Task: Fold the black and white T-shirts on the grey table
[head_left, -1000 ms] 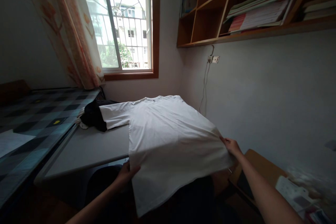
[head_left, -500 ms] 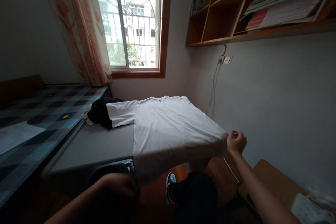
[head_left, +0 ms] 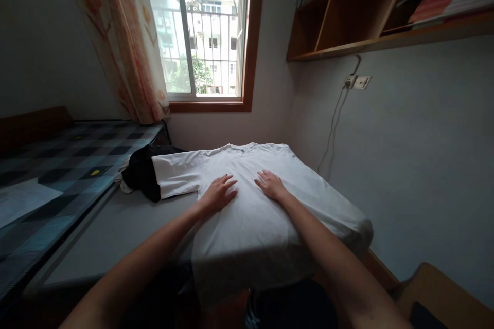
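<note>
A white T-shirt (head_left: 247,221) lies spread over a light table (head_left: 96,236), its collar toward the window and its lower edge hanging over the near side. My left hand (head_left: 219,193) rests on the chest of the shirt with its fingers spread. To its right, my right hand (head_left: 270,184) is also laid on the cloth, fingers apart. Neither hand holds anything. The shirt's left sleeve (head_left: 175,175) stretches out toward a bunched black garment (head_left: 142,172) at the table's far left.
A bed with a checkered cover (head_left: 34,164) and a sheet of paper (head_left: 27,198) stands at the left. Wooden shelves (head_left: 355,10) hang on the right wall above a socket (head_left: 357,82) with a cord. A brown chair (head_left: 436,293) is at the lower right.
Both hands have come up onto the shirt, the left from below the table edge, the right from the shirt's right corner. The right fist has opened. The view has shifted slightly.
</note>
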A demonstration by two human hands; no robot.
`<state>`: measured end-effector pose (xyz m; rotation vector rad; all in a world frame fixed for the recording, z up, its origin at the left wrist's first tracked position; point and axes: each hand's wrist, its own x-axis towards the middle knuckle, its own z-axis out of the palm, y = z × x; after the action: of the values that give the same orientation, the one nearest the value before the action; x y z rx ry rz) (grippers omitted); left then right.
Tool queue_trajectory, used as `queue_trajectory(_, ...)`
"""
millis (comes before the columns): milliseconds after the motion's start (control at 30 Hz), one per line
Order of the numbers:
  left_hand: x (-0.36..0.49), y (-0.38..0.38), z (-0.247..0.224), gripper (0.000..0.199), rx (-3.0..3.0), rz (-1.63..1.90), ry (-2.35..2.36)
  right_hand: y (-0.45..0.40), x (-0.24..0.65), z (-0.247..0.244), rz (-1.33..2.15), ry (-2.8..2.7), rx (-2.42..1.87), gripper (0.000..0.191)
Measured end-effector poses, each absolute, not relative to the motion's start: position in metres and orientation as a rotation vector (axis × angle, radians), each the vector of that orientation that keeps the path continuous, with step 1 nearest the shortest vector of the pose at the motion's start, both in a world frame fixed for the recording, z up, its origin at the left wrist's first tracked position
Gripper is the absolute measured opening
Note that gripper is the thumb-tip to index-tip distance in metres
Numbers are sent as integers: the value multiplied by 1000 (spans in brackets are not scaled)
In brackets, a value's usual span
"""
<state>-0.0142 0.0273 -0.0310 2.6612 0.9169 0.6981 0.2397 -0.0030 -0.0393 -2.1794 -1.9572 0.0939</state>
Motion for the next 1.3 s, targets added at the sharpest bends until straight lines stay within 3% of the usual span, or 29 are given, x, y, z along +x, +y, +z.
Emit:
queue_trajectory(300,-16,33,-43,60,2820,344,1088,76,256,-43,174,-2015,-2244,68)
queue_trajectory(667,-25,22,-43,64,2798,406,1037,91,303,-61,1,-1789,-2288,61)
queue_trajectory(900,-23,39,-41,51,2710,596,1080,88,308,-63,-28,-1783,-2161,50)
queue_trajectory(1033,-47,84,-14,36,2595,786,1389,87,309,-63,-40,-1784,-2123,46)
queue_trajectory(1133,-89,121,24,38,2466,804,1897,87,309,-63,-35,-1769,-2101,43)
queue_trajectory(1300,-162,150,74,49,2330,783,2163,91,311,-65,-44,-1724,-2068,39)
